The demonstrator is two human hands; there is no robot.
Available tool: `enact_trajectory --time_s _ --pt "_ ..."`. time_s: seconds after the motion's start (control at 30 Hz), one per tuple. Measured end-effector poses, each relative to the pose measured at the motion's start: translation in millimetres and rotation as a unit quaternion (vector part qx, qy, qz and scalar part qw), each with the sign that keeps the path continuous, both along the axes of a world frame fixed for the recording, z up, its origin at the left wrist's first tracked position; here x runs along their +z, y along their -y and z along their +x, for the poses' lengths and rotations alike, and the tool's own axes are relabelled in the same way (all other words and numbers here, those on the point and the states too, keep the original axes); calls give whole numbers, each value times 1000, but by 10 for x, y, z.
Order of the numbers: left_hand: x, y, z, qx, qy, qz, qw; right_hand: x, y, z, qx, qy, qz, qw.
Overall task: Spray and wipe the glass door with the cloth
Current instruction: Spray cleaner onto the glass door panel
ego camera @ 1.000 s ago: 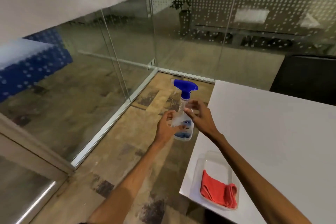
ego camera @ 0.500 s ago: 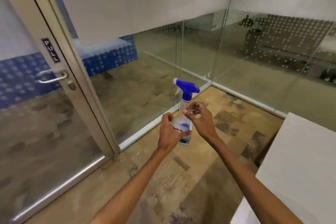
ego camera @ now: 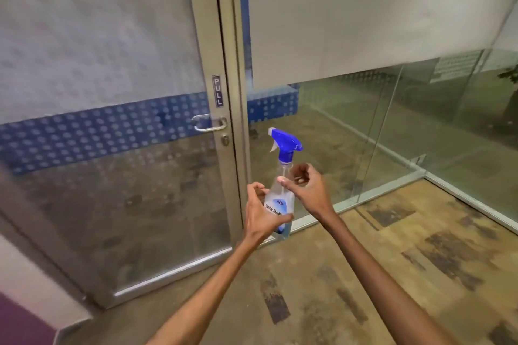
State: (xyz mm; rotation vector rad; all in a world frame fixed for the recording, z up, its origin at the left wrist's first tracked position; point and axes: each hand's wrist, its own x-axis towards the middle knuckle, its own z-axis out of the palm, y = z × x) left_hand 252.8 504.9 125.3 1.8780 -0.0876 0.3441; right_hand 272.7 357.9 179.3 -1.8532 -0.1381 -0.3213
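A clear spray bottle (ego camera: 282,173) with a blue trigger head stands upright in front of me, its nozzle pointing left. My left hand (ego camera: 262,214) is wrapped around its lower body. My right hand (ego camera: 307,189) touches the bottle's neck with the thumb, its fingers curled loosely beside it. The glass door (ego camera: 112,92) fills the left half of the view, with frosted film above, a blue dotted band, a metal handle (ego camera: 208,123) and a "PULL" label. The cloth is out of view.
A metal door frame (ego camera: 234,92) separates the door from fixed glass walls (ego camera: 392,126) running to the right corner. The floor (ego camera: 364,274) is patterned brown carpet. A purple and white edge (ego camera: 25,316) shows at the bottom left.
My view has swung left from the white table and the red cloth's tray to the glass door. Both hands kept the bottle in front of me; my right hand's fingers have loosened at the neck.
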Motion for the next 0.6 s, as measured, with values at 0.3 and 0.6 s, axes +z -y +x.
enact_trajectory --time_s 0.3,0.6 --pt "280 -1330 228 -2 -42 -65 997 688 -1270 634 204 12 89 975" --pt "535 -2630 396 34 -45 -95 994 1055 -2590 1111 328 21 99 939"
